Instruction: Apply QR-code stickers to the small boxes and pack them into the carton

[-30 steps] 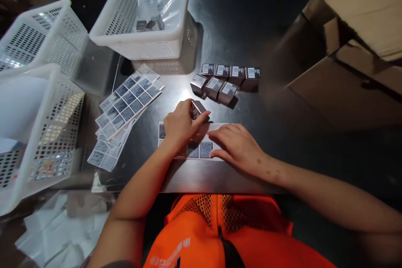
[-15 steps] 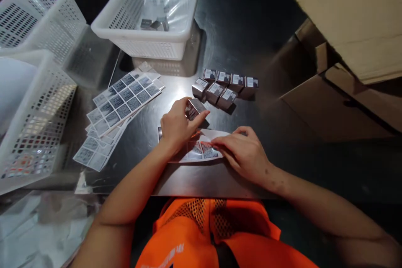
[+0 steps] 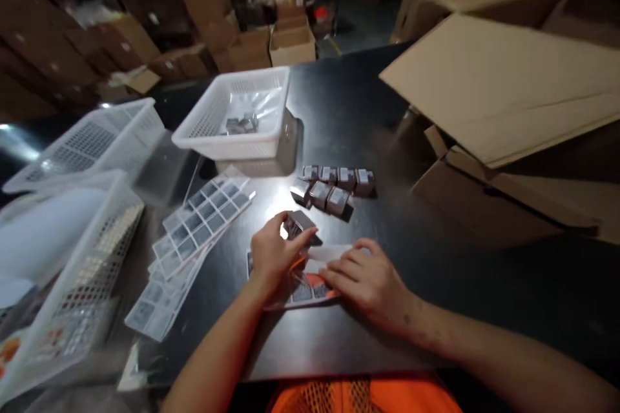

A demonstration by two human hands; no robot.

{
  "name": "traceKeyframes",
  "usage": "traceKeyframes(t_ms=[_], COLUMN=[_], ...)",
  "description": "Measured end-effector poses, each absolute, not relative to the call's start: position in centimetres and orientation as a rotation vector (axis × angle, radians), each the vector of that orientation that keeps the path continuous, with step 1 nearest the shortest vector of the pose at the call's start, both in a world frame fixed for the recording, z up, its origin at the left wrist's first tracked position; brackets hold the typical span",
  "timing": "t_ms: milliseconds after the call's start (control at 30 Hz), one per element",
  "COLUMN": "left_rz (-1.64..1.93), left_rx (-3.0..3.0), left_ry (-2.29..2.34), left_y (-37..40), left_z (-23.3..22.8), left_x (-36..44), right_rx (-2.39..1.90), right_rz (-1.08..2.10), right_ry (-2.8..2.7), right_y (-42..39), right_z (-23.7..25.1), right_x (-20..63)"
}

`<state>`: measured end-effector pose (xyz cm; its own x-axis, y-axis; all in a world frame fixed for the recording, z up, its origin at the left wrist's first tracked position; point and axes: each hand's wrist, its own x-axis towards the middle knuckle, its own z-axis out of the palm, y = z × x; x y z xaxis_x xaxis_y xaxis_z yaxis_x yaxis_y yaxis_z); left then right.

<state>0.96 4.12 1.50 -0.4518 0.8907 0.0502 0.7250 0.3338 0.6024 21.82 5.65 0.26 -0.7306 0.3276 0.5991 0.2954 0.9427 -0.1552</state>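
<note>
My left hand (image 3: pixel 276 251) is closed around a small dark, shiny box (image 3: pixel 299 223), held tilted between thumb and fingers just above the table. Under that hand lies a sheet of square printed stickers (image 3: pixel 303 293), partly covered by my wrist and fingers. My right hand (image 3: pixel 365 277) has its fingers closed at the right part of this sheet; its fingertips hide exactly what they pinch there. Just beyond my hands, several matching small boxes (image 3: pixel 327 175) stand in two rows, with pale labels on the tops of the back row. More sticker sheets (image 3: pixel 206 219) lie fanned out to the left.
A white plastic basket (image 3: pixel 227 147) with a few small boxes inside stands at the back. Two more white baskets (image 3: pixel 109 142) line the left side. An open cardboard box (image 3: pixel 484 206) takes up the right. The metal table's front edge (image 3: pixel 300 377) runs close to my body.
My view has tipped up, so the table sits lower and stacked cartons show behind. My left hand still holds the box. The fingers of my right hand have shifted slightly over the sheet.
</note>
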Motion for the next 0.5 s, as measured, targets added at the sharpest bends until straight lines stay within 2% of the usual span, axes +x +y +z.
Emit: traceKeyframes(t_ms=[133, 500], left_rz=[0.807, 0.740], left_rx=[1.448, 1.465], left_ry=[2.299, 2.343], left_y=[4.4, 4.0], left_z=[1.4, 1.7], left_x=[0.7, 1.4], right_rx=[-0.349, -0.335], right_rz=[-0.085, -0.225], right_ry=[-2.332, -2.318], right_y=[5.4, 4.9], right_z=[-0.2, -1.1], right_x=[21.3, 20.7])
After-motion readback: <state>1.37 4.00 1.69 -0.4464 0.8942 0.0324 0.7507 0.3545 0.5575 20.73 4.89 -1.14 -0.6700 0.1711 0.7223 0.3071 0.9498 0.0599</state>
